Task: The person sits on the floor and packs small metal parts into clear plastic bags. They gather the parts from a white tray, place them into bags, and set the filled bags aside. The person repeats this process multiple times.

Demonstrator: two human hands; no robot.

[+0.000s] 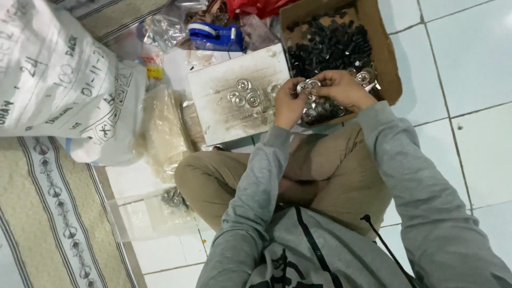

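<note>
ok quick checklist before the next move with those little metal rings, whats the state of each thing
1. Metal ring held between both hands: ok, left hand and right hand meet on it.
2. Grip firm: cannot tell, fingertips hide the contact.
3. Finished rings on the white board: ok, a small cluster lies there, apart from the hands.
4. Cardboard box in reach: ok, it sits right behind the hands.
5. Black parts stocked: ok, a heap fills the box.
6. Ring seated on its part: cannot tell, too small.
</note>
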